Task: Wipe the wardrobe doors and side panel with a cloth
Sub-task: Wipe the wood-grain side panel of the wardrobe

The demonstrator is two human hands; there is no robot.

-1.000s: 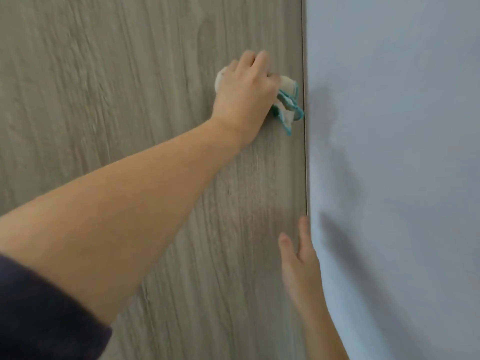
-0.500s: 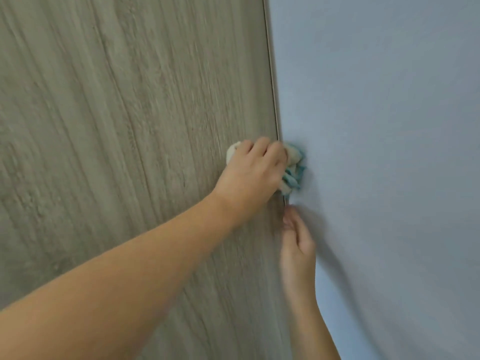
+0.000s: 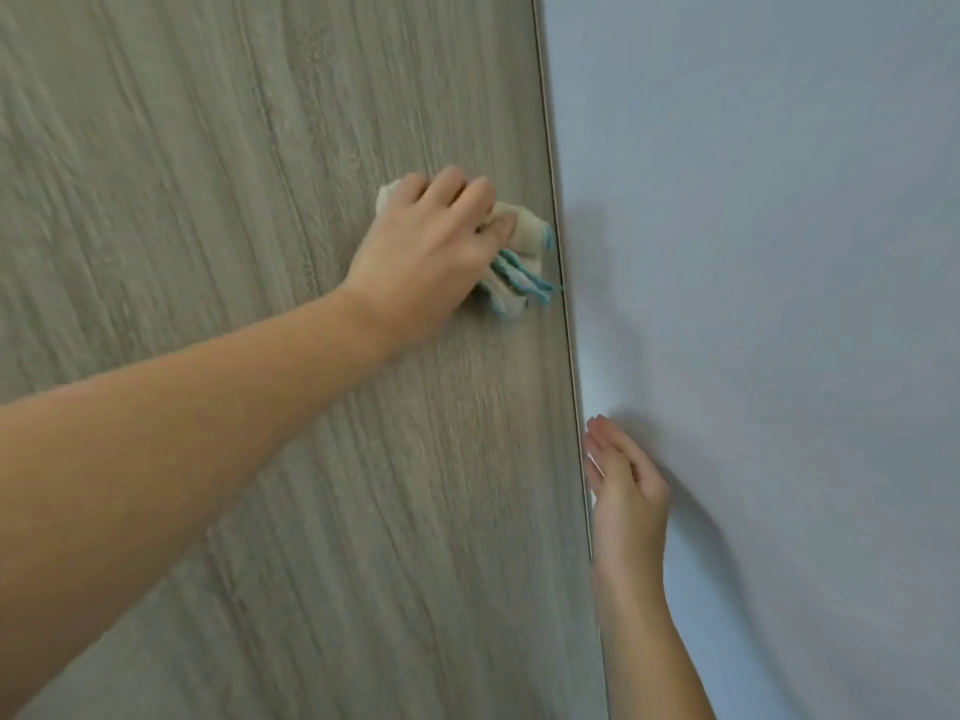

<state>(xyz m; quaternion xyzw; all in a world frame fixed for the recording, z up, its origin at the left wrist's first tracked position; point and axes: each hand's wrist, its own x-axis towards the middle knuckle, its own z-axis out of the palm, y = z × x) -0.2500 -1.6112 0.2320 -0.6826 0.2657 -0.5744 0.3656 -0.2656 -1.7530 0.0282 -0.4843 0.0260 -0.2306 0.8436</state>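
Cloth (image 3: 519, 262), cream with teal edging, bunched against wood-grain wardrobe panel (image 3: 208, 200), just short of panel's right edge. Left hand (image 3: 431, 257) on top, fingers curled over cloth, gripping it and pressing it to panel; teal-trimmed folds stick out from under hand toward panel's edge. Bare left forearm crosses panel from lower left. Right hand (image 3: 626, 496) lower down, just past panel's right edge, fingers straight and together, holding nothing, over pale blue-grey wall (image 3: 779, 252); contact with wall cannot be told.

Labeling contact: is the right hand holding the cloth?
No, the left hand grips the cloth; the right hand holds nothing.
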